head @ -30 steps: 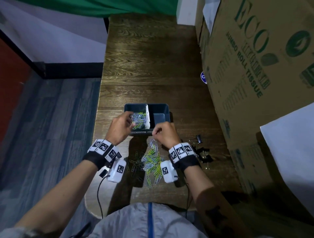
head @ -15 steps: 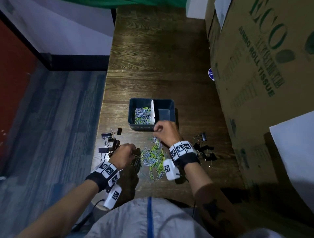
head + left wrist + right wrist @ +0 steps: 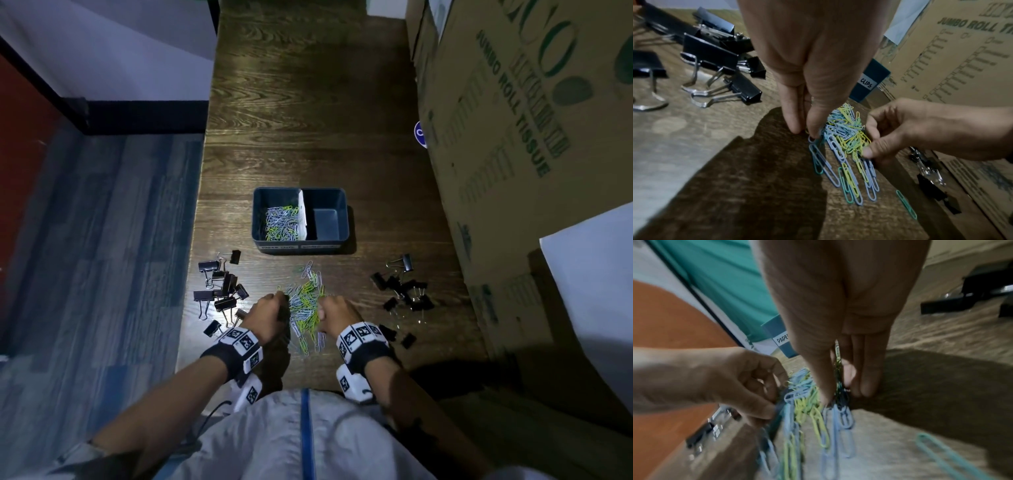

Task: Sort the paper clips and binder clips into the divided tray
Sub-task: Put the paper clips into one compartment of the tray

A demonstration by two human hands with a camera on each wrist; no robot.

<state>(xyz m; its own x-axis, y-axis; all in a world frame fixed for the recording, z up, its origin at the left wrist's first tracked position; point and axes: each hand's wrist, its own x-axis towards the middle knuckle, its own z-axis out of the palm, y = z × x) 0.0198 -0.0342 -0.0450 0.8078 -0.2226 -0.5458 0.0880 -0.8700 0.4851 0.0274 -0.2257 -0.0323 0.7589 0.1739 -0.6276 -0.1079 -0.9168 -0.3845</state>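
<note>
A dark blue divided tray sits mid-table. Its left compartment holds coloured paper clips; the right compartment looks empty. A loose pile of blue, yellow and green paper clips lies in front of the tray. My left hand is at the pile's left edge, thumb and finger pinching clips. On the pile's right edge my right hand has its thumb and fingers closed around a small bunch. Black binder clips lie in a left group and a right group.
Large cardboard boxes wall off the table's right side. The table's left edge drops to blue carpet, close to the left binder clips. Bare wood stretches beyond the tray. A stray green paper clip lies near the pile.
My left hand came back from the tray's left compartment to the pile. My right hand drew back from the tray's front edge to the pile's right side.
</note>
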